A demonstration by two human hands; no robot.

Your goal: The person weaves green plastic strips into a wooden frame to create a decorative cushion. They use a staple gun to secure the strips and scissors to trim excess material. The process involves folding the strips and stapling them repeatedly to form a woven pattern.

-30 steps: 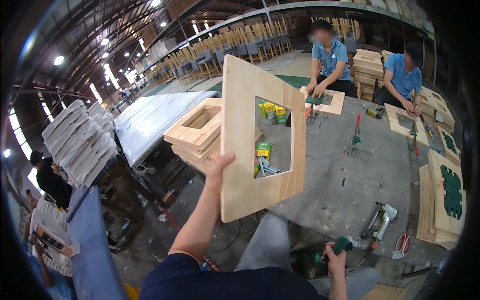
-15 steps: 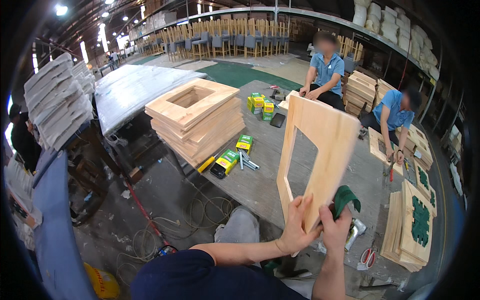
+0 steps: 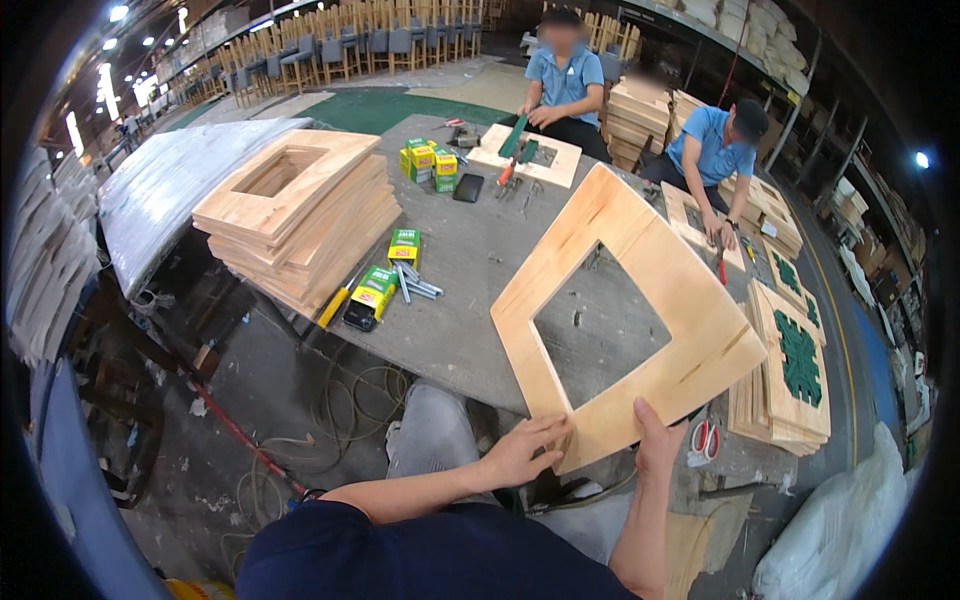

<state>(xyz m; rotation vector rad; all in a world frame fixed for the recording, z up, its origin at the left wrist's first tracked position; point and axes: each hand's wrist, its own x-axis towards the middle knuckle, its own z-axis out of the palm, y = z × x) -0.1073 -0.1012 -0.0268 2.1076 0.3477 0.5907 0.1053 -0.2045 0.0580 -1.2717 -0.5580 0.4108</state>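
Note:
A pale plywood panel with a square cutout point(image 3: 690, 325) is held tilted above the near edge of the table, one corner pointing up and away. My left hand point(image 3: 528, 448) grips its lower left corner, fingers laid over the edge. My right hand point(image 3: 658, 440) holds the lower right edge with the thumb on the front face and the other fingers hidden behind. Red-handled scissors point(image 3: 704, 440) lie just right of my right hand. Through the cutout the grey tabletop point(image 3: 450, 290) shows; the panel hides part of the table beyond.
At left stands a stack of cut-out panels point(image 3: 300, 210). Green-yellow boxes point(image 3: 374, 290), staple strips point(image 3: 415, 282) and a yellow-handled tool point(image 3: 333, 307) lie near it. Two co-workers point(image 3: 565, 85) work across the table. Panels with green webbing point(image 3: 797, 360) are stacked at right.
The panel has turned from nearly edge-on to show its broad face and come lower. My hands have moved apart along its edge. The green strip by my right hand no longer shows. The view has shifted right.

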